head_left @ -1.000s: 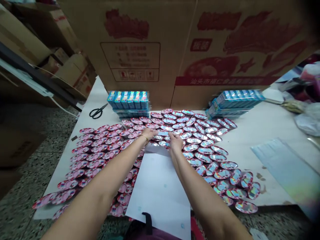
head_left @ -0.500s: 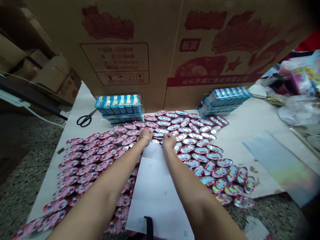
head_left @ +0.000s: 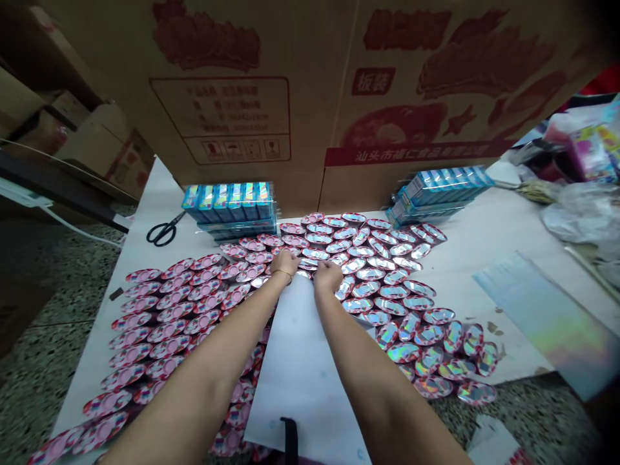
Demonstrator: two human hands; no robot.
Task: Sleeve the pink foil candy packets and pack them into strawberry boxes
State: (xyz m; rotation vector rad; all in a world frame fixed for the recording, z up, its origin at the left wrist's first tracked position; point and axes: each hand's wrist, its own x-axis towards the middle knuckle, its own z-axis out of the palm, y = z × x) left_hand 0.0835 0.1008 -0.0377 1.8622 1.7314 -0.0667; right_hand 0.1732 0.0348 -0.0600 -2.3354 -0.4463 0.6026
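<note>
Both my hands are close together at the middle of the table, over rows of small oval-topped packs. My left hand (head_left: 285,263) is closed, its fingertips pointing inward. Facing it, my right hand (head_left: 328,276) is also curled closed. A shiny oval pack (head_left: 309,264) shows between the fingertips; whether they grip it is unclear. A long white sheet (head_left: 304,361) with faint bluish marks runs from the hands toward me between my forearms. Its far end meets the hands, and a black strap (head_left: 290,439) lies over its near end. Pink-topped packs (head_left: 169,314) spread left, silvery-topped packs (head_left: 390,305) right.
A large printed cardboard box (head_left: 310,123) stands behind the packs. Blue boxed packs in clear wrap stand at left (head_left: 232,210) and right (head_left: 438,194). Black-handled scissors (head_left: 162,234) lie at left, a shiny iridescent sheet (head_left: 547,316) at right, plastic bags (head_left: 581,219) beyond.
My hands stay nearly in place; the right fingers look slightly more curled. The view has shifted a little, and the rows of packs look the same.
</note>
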